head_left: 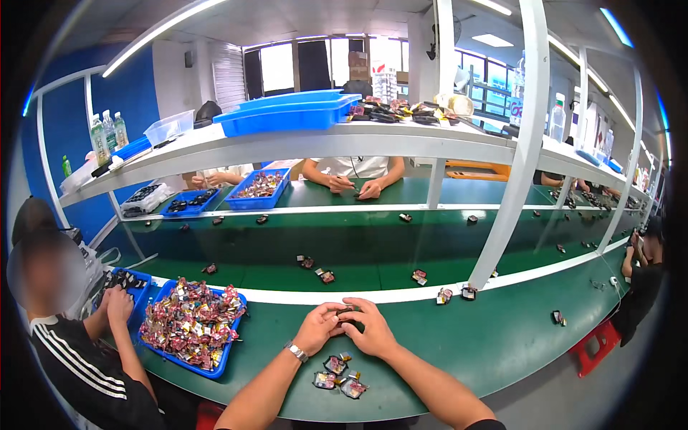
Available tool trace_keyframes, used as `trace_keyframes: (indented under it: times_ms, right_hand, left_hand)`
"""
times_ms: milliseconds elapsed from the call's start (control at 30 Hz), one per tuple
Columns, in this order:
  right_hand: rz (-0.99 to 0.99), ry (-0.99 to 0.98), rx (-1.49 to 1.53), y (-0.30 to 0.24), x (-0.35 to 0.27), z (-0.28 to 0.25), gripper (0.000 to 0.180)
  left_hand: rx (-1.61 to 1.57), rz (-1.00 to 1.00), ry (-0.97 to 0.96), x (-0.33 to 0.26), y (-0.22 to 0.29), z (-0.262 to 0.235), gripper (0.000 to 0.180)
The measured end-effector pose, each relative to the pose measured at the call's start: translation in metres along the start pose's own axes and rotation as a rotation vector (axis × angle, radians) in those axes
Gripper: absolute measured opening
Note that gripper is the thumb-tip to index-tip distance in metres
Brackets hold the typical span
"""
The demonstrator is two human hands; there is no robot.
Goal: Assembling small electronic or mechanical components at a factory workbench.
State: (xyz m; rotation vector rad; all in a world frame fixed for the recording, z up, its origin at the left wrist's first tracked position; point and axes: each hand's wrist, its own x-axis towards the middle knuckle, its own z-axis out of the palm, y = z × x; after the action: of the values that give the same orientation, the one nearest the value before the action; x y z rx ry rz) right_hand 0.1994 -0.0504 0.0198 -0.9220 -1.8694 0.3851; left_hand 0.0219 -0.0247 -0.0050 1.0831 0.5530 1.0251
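Note:
My left hand, with a metal-banded wristwatch on its wrist, is closed over the green work surface. Against it my right hand curls its fingers inward. Between the fingertips of both is a small dark piece, mostly hidden, its kind too small to make out. Just below the hands lie three small electronic assemblies, with reddish boards, silvery blocks, yellow bits and black edges. A blue tray heaped with similar reddish and silvery assemblies stands to the left.
A green conveyor belt carrying scattered assemblies runs behind a white rail. A white post and an overhead shelf stand beyond. On the left a co-worker handles black parts in a blue tray; others sit across and at right.

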Motion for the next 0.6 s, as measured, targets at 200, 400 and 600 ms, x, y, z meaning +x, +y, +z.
trace_keyframes:
  times_ms: [200, 400, 600]
  right_hand:
    - [-0.056, 0.144, -0.107, -0.0031, 0.0005, 0.0021, 0.018]
    - [-0.146, 0.197, -0.23, -0.0034, -0.0003, 0.004, 0.016]
    - [-0.166, 0.168, -0.269, -0.0068, 0.0012, 0.0049, 0.016]
  left_hand:
    - [0.019, -0.032, 0.002, -0.0015, 0.0014, 0.0031, 0.029]
    - [0.031, -0.064, 0.025, -0.0004, 0.0027, 0.0074, 0.03]
    - [0.028, -0.069, 0.035, -0.0003, 0.0017, 0.0052, 0.029]
